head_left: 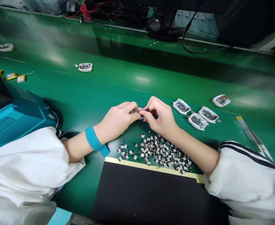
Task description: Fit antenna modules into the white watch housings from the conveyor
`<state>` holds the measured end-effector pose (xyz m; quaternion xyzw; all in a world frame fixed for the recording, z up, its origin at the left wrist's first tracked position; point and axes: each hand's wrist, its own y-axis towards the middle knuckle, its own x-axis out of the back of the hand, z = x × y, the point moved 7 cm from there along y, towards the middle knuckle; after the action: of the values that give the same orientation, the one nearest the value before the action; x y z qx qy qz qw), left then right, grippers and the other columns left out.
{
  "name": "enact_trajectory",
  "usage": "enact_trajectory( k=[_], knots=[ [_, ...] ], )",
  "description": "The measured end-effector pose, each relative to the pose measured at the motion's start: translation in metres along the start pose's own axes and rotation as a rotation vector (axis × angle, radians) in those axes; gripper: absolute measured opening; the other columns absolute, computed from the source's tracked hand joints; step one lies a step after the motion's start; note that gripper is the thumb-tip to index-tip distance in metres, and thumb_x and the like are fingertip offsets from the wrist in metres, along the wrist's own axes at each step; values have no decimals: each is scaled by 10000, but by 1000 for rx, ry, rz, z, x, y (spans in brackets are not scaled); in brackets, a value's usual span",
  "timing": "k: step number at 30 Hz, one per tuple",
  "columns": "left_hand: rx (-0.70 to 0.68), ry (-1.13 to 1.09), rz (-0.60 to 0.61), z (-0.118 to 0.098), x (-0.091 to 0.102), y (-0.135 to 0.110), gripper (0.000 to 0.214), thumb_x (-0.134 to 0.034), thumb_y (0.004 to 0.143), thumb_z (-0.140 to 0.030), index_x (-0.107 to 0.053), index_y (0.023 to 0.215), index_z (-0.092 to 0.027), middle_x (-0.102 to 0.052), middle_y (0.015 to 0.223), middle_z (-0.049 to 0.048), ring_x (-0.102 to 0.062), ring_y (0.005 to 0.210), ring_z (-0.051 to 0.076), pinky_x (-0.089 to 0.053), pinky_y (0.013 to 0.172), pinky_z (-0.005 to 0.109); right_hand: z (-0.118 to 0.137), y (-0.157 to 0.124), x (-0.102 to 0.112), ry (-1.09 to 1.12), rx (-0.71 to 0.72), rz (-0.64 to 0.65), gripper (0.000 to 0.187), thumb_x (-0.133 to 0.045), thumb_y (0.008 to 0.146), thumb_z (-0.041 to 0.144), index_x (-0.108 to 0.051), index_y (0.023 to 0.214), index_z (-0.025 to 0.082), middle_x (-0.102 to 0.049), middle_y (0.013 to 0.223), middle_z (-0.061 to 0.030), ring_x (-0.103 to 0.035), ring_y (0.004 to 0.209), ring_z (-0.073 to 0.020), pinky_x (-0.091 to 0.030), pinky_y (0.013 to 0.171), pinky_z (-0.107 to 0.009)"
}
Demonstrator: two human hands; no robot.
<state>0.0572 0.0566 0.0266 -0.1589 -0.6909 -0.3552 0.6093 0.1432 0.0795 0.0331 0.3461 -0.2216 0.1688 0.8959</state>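
As our left hand (116,121) pinches device (140,109) mid-frame, probably steadying it, right hand (162,116) grips dark piece (147,109); parts (161,151) heaped below, handy.

Both sleeves white, loose, wrinkled fabric, ending on the forearms. Right sleeve (249,184): 2 black stripes (249,153) run along its upper side, white between them; gathered, puffy at the end. Left sleeve (31,159): baggy, deep folds, black-and-white striping partly visible near its upper edge. 1 teal wristband (92,139), flat, wide, on the left wrist, short loose end (105,151) sticking out. Both hands bare.
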Motion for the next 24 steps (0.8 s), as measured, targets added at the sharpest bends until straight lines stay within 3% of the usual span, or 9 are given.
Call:
enact_trajectory(
  k=[8,14,19,24],
  knots=[
    [15,5,-3,1,-1,-1,316,-294,865,-147,-606,852,-201,-529,880,39,-491,803,147,-409,650,235,-7,2,-1,56,-117,29,292,-475,805,297,-315,584,194,-354,602,26,-363,528,-88,-328,458,-233],
    [36,-117,-34,3,-1,-1,282,-331,860,-152,-612,862,-170,-540,887,55,-497,831,158,-427,718,260,-1,1,-2,22,-41,17,267,-498,793,244,-337,586,191,-381,596,23,-397,558,-98,-327,484,-236],
    [130,-274,-48,13,2,1,228,-396,840,-155,-623,854,-164,-554,858,43,-510,791,139,-432,732,257,-3,-3,24,27,-50,-73,159,-460,813,228,-375,684,193,-457,669,9,-446,605,-101,-375,561,-242],
    [334,-382,-78,18,7,-4,295,-388,846,-184,-507,1115,-169,-544,929,59,-506,848,154,-437,772,299,-17,-7,25,-285,-161,116,100,-400,834,193,-413,736,185,-499,657,-6,-497,622,-127,-396,580,-253]
  ],
)
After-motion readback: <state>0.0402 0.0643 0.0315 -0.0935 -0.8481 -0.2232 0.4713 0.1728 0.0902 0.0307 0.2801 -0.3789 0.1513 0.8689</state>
